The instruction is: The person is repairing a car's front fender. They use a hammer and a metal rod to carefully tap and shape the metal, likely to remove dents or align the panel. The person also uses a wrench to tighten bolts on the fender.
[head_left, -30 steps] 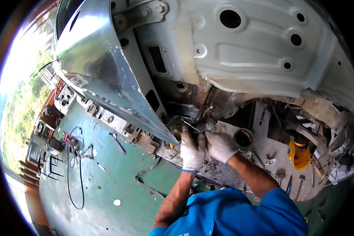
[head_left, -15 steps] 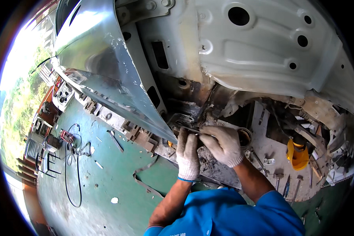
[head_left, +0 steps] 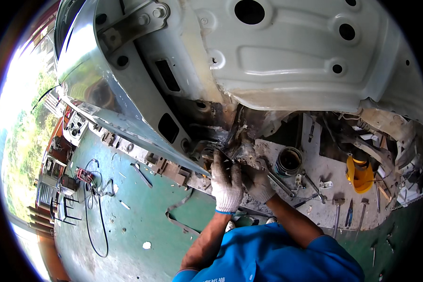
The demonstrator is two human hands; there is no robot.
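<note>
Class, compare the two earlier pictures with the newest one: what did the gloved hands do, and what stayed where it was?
The left hand and right hand drew closer together, pressed side by side on the rusty metal part under the car body; whether they grip it is unclear. The metal can, yellow object and hammers stayed put.

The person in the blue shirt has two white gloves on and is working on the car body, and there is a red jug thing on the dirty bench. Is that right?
Nearly. The head view shows the jug is yellow, not red. The rest holds: both the left hand and right hand wear white gloves, at the car body, above the dirty bench.
</note>
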